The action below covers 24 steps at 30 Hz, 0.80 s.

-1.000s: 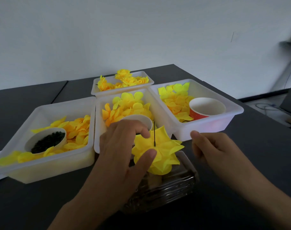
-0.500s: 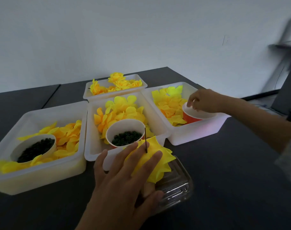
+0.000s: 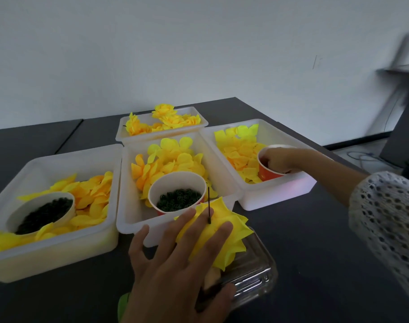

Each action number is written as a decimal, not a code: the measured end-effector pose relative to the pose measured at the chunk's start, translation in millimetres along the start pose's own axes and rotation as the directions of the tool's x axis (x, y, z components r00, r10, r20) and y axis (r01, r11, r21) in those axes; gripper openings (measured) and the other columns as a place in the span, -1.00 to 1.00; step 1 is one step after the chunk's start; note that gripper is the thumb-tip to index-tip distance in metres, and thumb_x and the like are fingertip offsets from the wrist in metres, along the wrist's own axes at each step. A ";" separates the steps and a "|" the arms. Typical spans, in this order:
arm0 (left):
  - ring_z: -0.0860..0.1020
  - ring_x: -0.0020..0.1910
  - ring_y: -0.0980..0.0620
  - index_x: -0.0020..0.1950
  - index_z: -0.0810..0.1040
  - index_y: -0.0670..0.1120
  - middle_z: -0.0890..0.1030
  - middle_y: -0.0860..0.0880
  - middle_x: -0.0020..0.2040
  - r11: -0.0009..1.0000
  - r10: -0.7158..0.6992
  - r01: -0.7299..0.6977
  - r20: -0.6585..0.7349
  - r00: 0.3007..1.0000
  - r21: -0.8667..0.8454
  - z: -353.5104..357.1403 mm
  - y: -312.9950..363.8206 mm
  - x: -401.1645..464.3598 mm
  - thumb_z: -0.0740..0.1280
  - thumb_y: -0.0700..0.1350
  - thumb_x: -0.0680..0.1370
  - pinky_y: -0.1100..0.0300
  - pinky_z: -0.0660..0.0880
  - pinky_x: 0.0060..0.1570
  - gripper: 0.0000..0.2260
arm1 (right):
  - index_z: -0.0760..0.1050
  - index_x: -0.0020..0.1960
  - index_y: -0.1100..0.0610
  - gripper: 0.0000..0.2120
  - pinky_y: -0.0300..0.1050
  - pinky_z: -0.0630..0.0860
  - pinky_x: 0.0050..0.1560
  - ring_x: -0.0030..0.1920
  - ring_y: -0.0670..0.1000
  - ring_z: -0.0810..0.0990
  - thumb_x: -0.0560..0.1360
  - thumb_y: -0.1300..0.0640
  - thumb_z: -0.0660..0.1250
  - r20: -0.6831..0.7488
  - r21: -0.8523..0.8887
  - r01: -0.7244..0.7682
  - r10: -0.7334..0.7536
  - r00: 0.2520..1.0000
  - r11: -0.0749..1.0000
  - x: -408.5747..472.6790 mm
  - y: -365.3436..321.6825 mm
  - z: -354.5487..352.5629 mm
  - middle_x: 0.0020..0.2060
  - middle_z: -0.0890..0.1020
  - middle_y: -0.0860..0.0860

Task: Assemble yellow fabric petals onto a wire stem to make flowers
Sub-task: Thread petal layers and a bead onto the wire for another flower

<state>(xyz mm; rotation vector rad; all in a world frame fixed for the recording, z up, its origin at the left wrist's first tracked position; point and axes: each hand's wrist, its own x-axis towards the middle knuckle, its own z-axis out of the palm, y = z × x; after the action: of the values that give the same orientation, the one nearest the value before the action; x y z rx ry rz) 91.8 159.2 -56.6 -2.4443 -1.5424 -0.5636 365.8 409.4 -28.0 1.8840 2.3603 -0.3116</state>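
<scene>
Petals (image 3: 224, 238) on the wire (image 3: 209, 205), pressed flat by the left hand (image 3: 175, 269).

The stack sat on a clear box (image 3: 252, 273) just before the middle tray (image 3: 133, 220); the left fingers lay straight, the wire upright between two. The right hand (image 3: 278, 159) reached into the red cup (image 3: 267, 174) in the right tray (image 3: 278, 194), its grip hidden.

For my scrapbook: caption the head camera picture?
Left hand presses yellow petals on the wire stem; right hand dips into orange cup.
</scene>
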 end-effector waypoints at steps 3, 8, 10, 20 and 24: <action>0.35 0.39 0.04 0.40 0.35 0.22 0.48 0.09 0.40 1.000 0.014 -0.014 -0.031 0.999 0.005 1.4 0.0 0.5 -0.06 0.38 0.52 -0.18 0.17 0.24 -0.47 | 0.55 -0.20 0.08 -0.75 -0.08 0.50 -0.22 -0.21 0.11 0.57 0.54 0.18 0.14 -0.105 0.114 -0.008 0.020 0.994 0.993 -0.3 7.7 -2.3 -0.29 0.58 0.06; 0.36 0.38 0.03 0.39 0.35 0.22 0.50 0.08 0.38 1.000 0.026 -0.026 -0.065 0.998 -0.002 1.9 1.3 0.5 0.08 0.37 0.46 -0.17 0.17 0.24 -0.47 | 0.51 -0.33 0.01 -0.71 -0.12 0.38 -0.29 -0.25 0.08 0.53 0.55 0.04 0.24 -0.221 0.081 0.000 0.018 0.975 0.997 -7.6 14.5 -3.3 -0.35 0.55 0.01; 0.41 0.39 0.00 0.38 0.36 0.22 0.50 0.09 0.37 1.000 0.023 -0.024 -0.068 0.997 -0.009 0.9 2.1 0.4 0.13 0.36 0.42 -0.16 0.16 0.25 -0.45 | 0.51 -0.28 0.01 -0.76 -0.14 0.36 -0.29 -0.18 0.10 0.54 0.55 0.02 0.27 -0.270 0.062 -0.031 0.046 0.962 0.998 -11.5 14.4 -3.7 -0.30 0.54 0.00; 0.43 0.38 0.00 0.38 0.35 0.23 0.49 0.10 0.38 1.000 0.006 -0.008 -0.081 0.997 -0.024 -1.1 4.5 -0.5 0.11 0.35 0.45 -0.19 0.15 0.24 -0.47 | 0.36 -0.41 0.05 -0.62 -0.14 0.30 -0.29 -0.27 0.14 0.47 0.53 -0.01 0.35 -0.435 0.046 -0.122 0.129 0.891 0.992 -25.0 18.7 -8.1 -0.36 0.45 0.02; 0.40 0.38 0.03 0.38 0.35 0.25 0.49 0.11 0.38 0.999 0.011 -0.015 -0.097 0.995 -0.040 -0.6 4.5 -0.6 0.15 0.34 0.40 -0.21 0.16 0.24 -0.44 | 0.54 -0.25 0.11 -0.81 -0.13 0.35 -0.26 -0.21 0.11 0.51 0.51 0.08 0.37 -0.476 0.104 -0.080 0.120 0.871 0.991 -30.5 19.1 -10.9 -0.28 0.56 0.04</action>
<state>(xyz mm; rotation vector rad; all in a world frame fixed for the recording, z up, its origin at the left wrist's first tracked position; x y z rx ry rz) 95.5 156.5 -56.1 -2.4161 -1.4911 -0.7069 391.8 386.8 -12.8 2.3413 2.5544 0.0918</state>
